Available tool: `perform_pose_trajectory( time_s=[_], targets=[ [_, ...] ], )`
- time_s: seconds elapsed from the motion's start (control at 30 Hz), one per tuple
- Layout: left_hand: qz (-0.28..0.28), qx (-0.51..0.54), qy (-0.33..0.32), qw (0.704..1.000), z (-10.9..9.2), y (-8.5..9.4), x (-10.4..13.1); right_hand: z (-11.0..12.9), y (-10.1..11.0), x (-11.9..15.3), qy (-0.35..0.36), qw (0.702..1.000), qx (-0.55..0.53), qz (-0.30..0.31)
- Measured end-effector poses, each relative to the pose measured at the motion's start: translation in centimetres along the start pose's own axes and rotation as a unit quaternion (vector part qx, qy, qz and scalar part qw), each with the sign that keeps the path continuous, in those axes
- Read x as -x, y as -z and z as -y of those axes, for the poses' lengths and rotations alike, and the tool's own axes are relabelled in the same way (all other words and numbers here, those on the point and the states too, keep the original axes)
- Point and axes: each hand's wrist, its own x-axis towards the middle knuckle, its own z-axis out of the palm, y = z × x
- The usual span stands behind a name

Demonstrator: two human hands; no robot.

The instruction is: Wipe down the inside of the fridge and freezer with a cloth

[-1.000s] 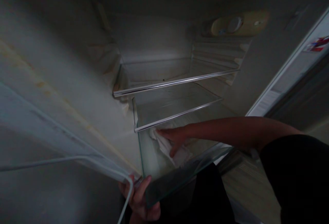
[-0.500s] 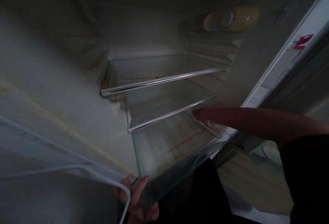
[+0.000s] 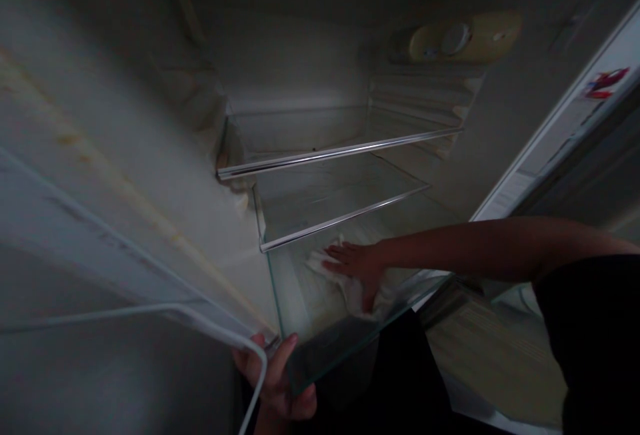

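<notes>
My right hand [image 3: 361, 267] lies spread over a crumpled white cloth [image 3: 354, 296] and presses it against the lowest glass shelf [image 3: 297, 298] inside a dim fridge. That shelf sticks out past the fridge's front edge. At its near left corner, my left hand [image 3: 275, 378] grips the glass, with the thumb above and fingers underneath. Part of the left hand is behind a pale curved door-seal edge or cord; I cannot tell which.
Above are a middle glass shelf [image 3: 345, 218] and an upper shelf with a shiny front trim [image 3: 340, 152]. A yellowed control box with a dial [image 3: 456, 38] is on the right wall. The stained door edge [image 3: 125, 182] stands at left. A pale panel [image 3: 495, 348] lies at lower right.
My right hand has wiped the cloth leftward from the shelf's right side to its middle. My left hand keeps its grip on the corner. The view has shifted slightly.
</notes>
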Motion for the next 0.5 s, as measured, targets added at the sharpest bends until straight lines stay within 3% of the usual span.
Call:
perform_pose_trajectory(
  time_s=[0.17, 0.3, 0.4, 0.5],
  targets=[
    [-0.031, 0.033, -0.016, 0.999, -0.7, 0.1, -1.1, 6.4, -0.9, -3.8, 0.034, 0.998, -0.002, -0.051],
    [-0.027, 0.044, -0.015, 0.999, -0.9, 0.1, -1.5, 10.1, -2.2, -6.9, -0.033, 0.994, 0.013, -0.102],
    [-0.017, 0.046, -0.013, 0.999, -0.9, 0.3, -1.6, 10.6, -2.8, -7.7, -0.052, 0.995, 0.014, -0.084],
    [-0.006, 0.042, -0.012, 0.999, -0.6, 0.4, -1.5, 8.9, -2.5, -6.6, 0.021, 0.999, 0.025, -0.044]
  ],
)
